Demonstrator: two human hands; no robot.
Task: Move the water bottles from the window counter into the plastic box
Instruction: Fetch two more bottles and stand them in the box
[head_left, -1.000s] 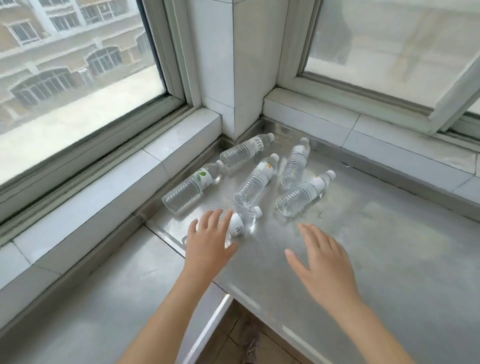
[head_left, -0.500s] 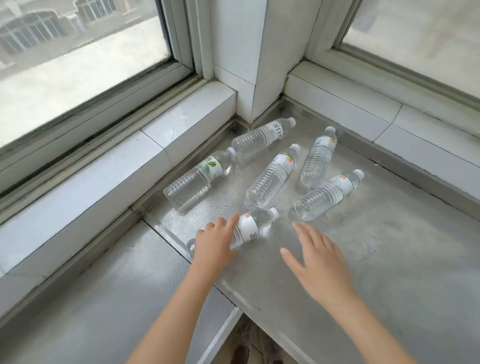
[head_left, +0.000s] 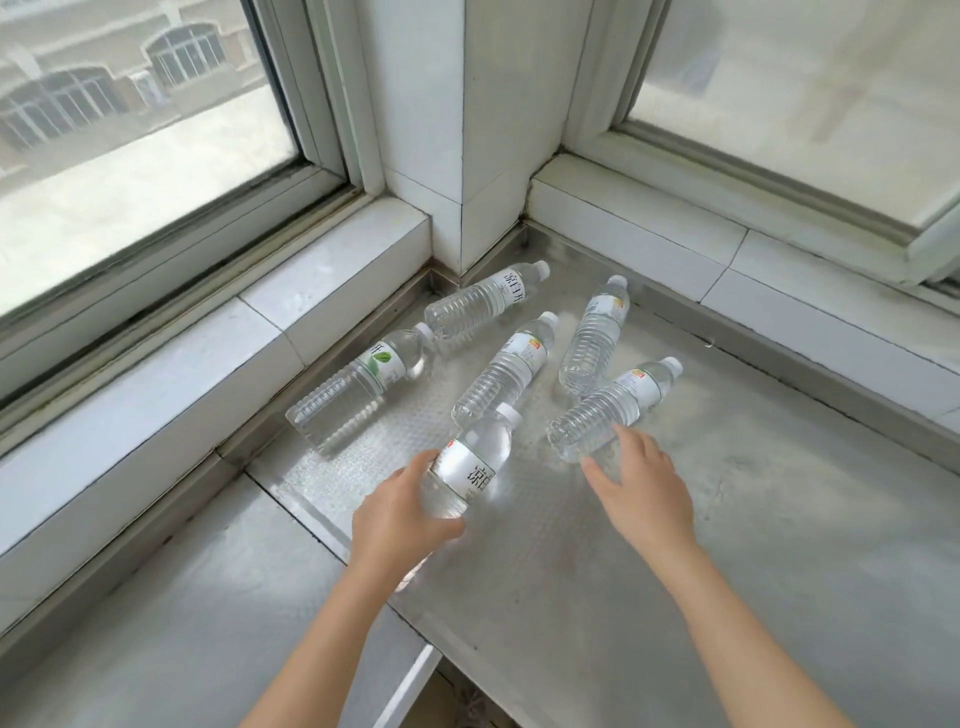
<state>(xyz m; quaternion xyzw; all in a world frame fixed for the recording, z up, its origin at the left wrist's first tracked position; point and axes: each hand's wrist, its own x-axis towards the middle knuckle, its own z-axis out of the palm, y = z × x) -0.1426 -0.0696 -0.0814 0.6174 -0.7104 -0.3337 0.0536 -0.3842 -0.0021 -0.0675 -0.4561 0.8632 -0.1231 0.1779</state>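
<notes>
Bottles lie scattered on the metal window counter (head_left: 779, 519); the left hand (head_left: 400, 519) is wrapped around the nearest bottle (head_left: 470, 467). The right hand (head_left: 641, 486), fingers spread, touches another bottle (head_left: 608, 410) and should close round its ribbed middle before lifting. No box is in view.

Near and right part of counter (head_left: 779, 545) bare: open approach for hand. Far corner crowded: five lying bottles (head_left: 501, 379) close together, narrow gaps between. White pillar (head_left: 457, 130) and raised tiled sills (head_left: 649, 218) wall off far and left sides. Left hand (head_left: 400, 519) with bottle (head_left: 467, 467) fills near-left gap; right hand (head_left: 644, 493) at rightmost bottle (head_left: 613, 410) base.
</notes>
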